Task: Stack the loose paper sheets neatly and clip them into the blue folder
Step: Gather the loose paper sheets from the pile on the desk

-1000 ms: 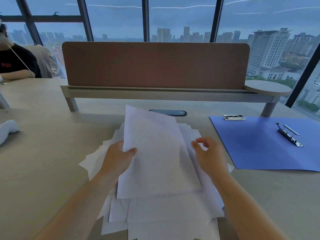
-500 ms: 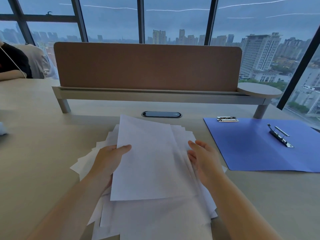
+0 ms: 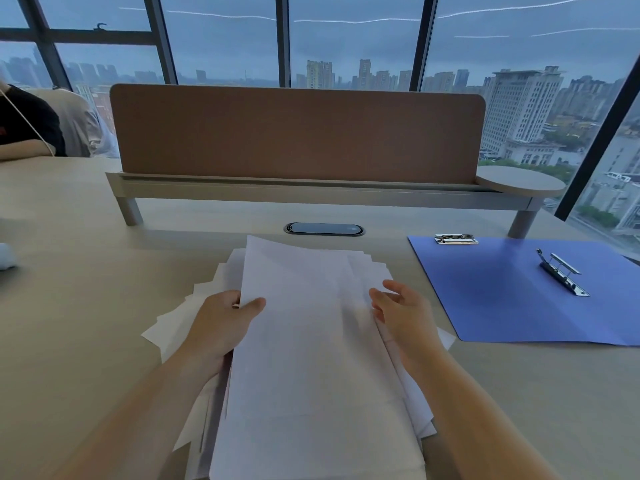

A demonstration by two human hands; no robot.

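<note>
A loose pile of white paper sheets (image 3: pixel 311 358) lies on the pale wooden desk (image 3: pixel 69 306), directly in front of the person, its corners fanned out unevenly to the left and at the far edge. The left hand (image 3: pixel 221 327) grips the left side of the pile, thumb pressed on the top sheet and fingers tucked beneath the edge. The right hand (image 3: pixel 403 315) rests against the right side of the pile with fingers spread and slightly curled, open and clasping nothing; whether the palm actually touches the paper is hard to tell.

To the right of the pile, apart from it, the open blue plastic folder (image 3: pixel 502 299) lies flat on the desk. A metal spring clip (image 3: pixel 561 277) sits on its inner face towards the right, and a second flat metal clip (image 3: pixel 455 239) lies at its far left corner.

Beyond the pile an oval dark cable port (image 3: pixel 323 229) is set into the desk, and behind it stands a brown fabric divider panel (image 3: pixel 298 133) on a grey rail. Tall windows (image 3: pixel 353 39) behind show a city skyline.
</note>
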